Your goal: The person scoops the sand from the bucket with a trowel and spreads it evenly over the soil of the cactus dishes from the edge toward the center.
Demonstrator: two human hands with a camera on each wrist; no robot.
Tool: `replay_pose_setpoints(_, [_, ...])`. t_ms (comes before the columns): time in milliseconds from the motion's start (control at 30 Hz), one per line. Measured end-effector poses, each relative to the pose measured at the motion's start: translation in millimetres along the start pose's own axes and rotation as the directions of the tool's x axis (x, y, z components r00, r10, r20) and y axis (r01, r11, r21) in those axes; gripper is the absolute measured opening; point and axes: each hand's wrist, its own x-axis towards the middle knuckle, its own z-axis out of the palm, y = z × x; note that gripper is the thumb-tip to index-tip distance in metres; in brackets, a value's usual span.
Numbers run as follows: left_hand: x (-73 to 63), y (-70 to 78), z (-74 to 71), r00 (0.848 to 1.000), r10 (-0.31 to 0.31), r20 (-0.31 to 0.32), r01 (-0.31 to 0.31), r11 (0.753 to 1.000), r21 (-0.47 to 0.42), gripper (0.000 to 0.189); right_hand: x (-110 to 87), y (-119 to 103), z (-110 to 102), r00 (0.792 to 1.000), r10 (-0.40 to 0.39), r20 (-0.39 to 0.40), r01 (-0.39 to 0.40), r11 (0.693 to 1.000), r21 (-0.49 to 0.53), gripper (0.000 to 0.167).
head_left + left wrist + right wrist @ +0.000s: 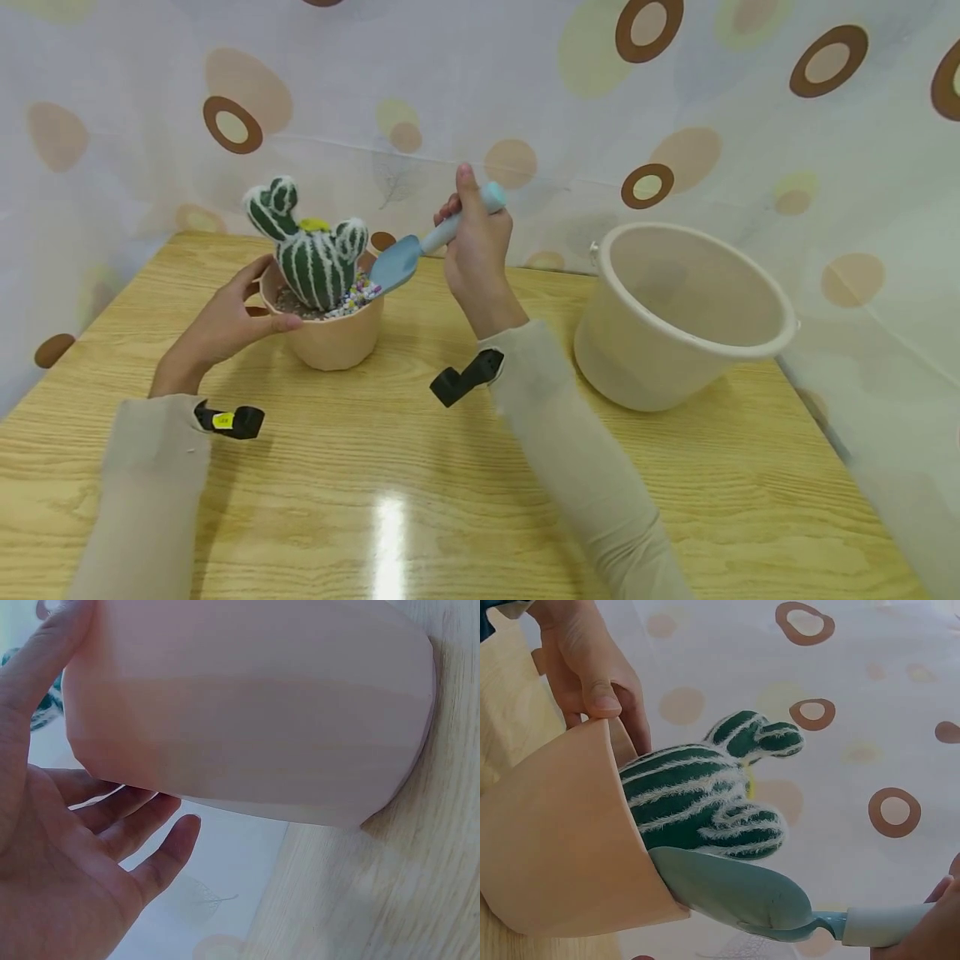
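A peach flowerpot (pixel 333 342) stands on the table and holds a green, white-striped knitted cactus (pixel 318 267) with a yellow top. White and coloured pebbles (pixel 352 298) lie on the right side of the soil. My left hand (pixel 228 317) grips the pot's left side, thumb on the near rim and fingers round the far side. My right hand (pixel 480 250) holds a small blue garden trowel (pixel 735 889) by its pale handle, thumb along the handle. The trowel slopes down to the left, its tip inside the pot's right rim, beside the cactus.
A large beige bucket (pixel 660 375) with an open top stands to the right on the wooden table (pixel 315 500). Behind the table hangs a white cloth (pixel 450 83) with brown and beige oval spots. Black wrist cameras sit on both sleeves.
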Motion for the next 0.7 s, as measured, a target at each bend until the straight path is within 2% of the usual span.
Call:
replay_pose_setpoints(233, [1.4,4.0,0.6,1.0,0.013,-0.009,-0.012,1.0,0.015,0.099,1.6,-4.8,-0.1,1.0,-0.013,-0.005,0.013,1.0,0.002,0.032])
replay_pose_setpoints(533, [0.2,4.0,0.5,1.0,0.01,0.009,-0.01,1.0,-0.006,0.098,-1.4,13.8,2.6,0.999,-0.043,-0.029,0.042,0.999,-0.021,0.034])
replay_pose_setpoints(700, [0.4,4.4,1.8,1.0,0.018,0.004,-0.018,1.0,0.005,0.098,-1.4,9.2,3.5,0.997,-0.069,-0.021,0.069,0.997,-0.03,0.034])
